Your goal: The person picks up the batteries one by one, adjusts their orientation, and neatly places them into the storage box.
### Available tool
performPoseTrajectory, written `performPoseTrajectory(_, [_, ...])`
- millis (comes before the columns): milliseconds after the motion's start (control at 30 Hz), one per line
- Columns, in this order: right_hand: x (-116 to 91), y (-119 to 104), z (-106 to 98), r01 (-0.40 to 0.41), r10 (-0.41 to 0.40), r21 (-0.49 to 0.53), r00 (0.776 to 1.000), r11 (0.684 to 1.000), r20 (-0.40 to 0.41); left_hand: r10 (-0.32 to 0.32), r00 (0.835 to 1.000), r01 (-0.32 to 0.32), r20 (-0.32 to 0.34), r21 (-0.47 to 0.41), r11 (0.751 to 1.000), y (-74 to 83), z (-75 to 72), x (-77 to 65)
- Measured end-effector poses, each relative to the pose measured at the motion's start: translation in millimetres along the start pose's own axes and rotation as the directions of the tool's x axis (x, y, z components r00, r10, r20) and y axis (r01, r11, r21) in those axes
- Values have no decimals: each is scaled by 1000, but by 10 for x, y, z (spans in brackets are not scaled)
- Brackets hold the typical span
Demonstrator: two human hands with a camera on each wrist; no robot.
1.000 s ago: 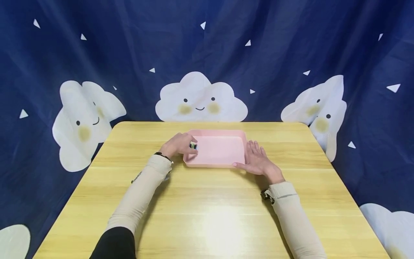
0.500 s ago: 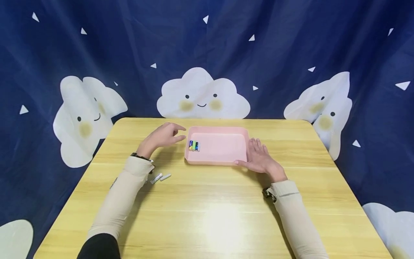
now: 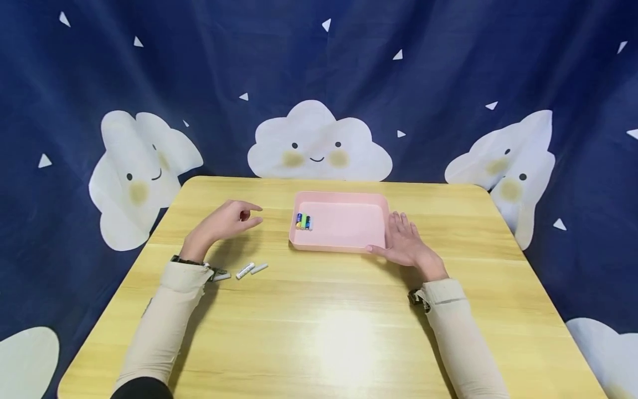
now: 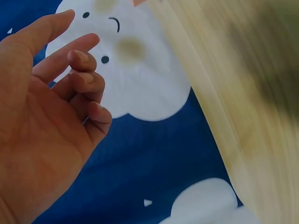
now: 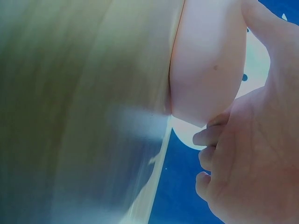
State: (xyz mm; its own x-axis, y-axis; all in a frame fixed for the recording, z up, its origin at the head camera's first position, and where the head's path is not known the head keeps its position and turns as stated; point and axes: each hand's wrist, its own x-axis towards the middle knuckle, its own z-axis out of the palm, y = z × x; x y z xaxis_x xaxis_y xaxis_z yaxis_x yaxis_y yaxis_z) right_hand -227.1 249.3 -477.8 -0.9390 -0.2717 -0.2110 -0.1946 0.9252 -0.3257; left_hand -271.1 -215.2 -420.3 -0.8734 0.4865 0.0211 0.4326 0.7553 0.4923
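Note:
A shallow pink tray (image 3: 344, 249) lies toward the far side of the table. Several small batteries (image 3: 304, 221), blue, green and pale, stand side by side at its left end. My left hand (image 3: 219, 226) hovers left of the tray, holding nothing, with thumb and index finger apart. In the left wrist view its other fingers (image 4: 91, 86) are loosely bent. My right hand (image 3: 406, 245) rests against the tray's right wall, fingers straight and thumb at the front corner. The right wrist view shows that pink wall (image 5: 208, 60) beside the palm.
Small whitish cylinders (image 3: 245, 270) lie on the wooden table (image 3: 319, 310) near my left wrist; one is partly hidden by the wrist gear. Behind the table's far edge hangs a dark blue curtain (image 3: 279, 55) with white clouds.
My left hand has left the batteries in the tray and drawn back to the left and nearer, uncovering them and the whitish cylinders. My right hand has stayed at the tray.

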Motion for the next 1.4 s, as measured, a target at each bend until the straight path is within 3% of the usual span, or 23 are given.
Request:
performPoseTrajectory(267, [-4, 39, -79, 8, -8, -13, 1000, 1000, -8, -88, 996, 86, 35, 45, 995, -132, -59, -300])
performPoseTrajectory(500, [-11, 7, -61, 6, -6, -6, 1000, 1000, 4, -178, 981, 168, 78, 123, 978, -135, -28, -673])
performPoseTrajectory(767, [8, -52, -4, 23, -23, -4, 1000, 1000, -4, -370, 924, 341, 95, 235, 910, -156, 139, -1044])
performPoseTrajectory(833, [11, -55, 1, 22, -22, -12, 1000, 1000, -4, -397, 912, 365, 99, 243, 899, -159, 164, -1089])
performPoseTrajectory(967, [-2, -50, 11, 19, -19, -19, 1000, 1000, -1, -412, 906, 376, 99, 260, 889, -148, 214, -1148])
performPoseTrajectory(1200, [-14, -18, 7, 6, -6, -26, 1000, 1000, -4, -378, 923, 346, 67, 281, 895, -94, 289, -1139])
performPoseTrajectory(1400, [-22, 7, 3, 8, -8, -37, 1000, 999, -13, -387, 921, 362, 36, 289, 887, -49, 315, -1126])
